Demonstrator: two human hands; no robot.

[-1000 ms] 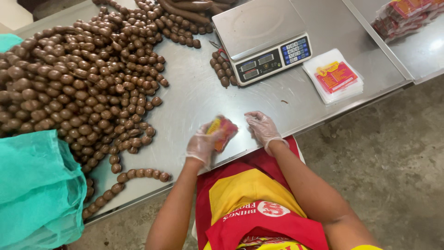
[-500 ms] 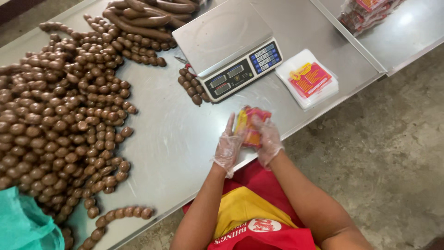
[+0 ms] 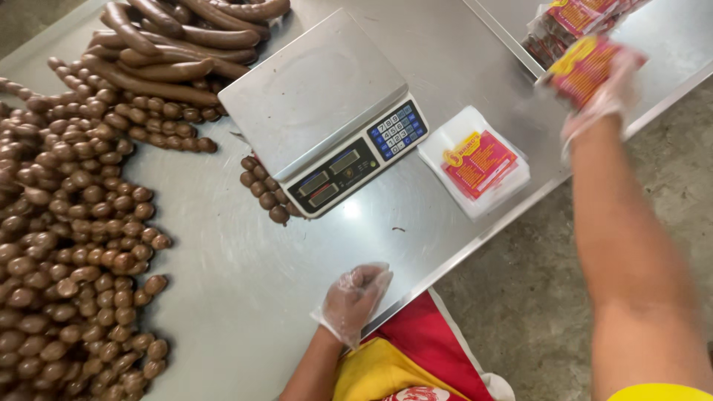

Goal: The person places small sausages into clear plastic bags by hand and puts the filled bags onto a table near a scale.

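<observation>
Head view: gloved hands at a steel bench, one resting, one carrying a filled packet.

Heaped small round sausage links cover the left part of the bench, with long smooth sausages piled at its far left corner. Near the middle stands a digital scale, a short string of links touching its left front corner. By the near edge, the left hand in a clear glove rests on the steel, fingers loosely curled and holding nothing. Right of the scale, a stack of empty printed bags lies at the bench's right edge. Farthest right, the right hand, gloved and blurred, has its fingers closed around a red-and-yellow packet, held above the gap toward a second bench, just beside a pile of filled packets there.
</observation>
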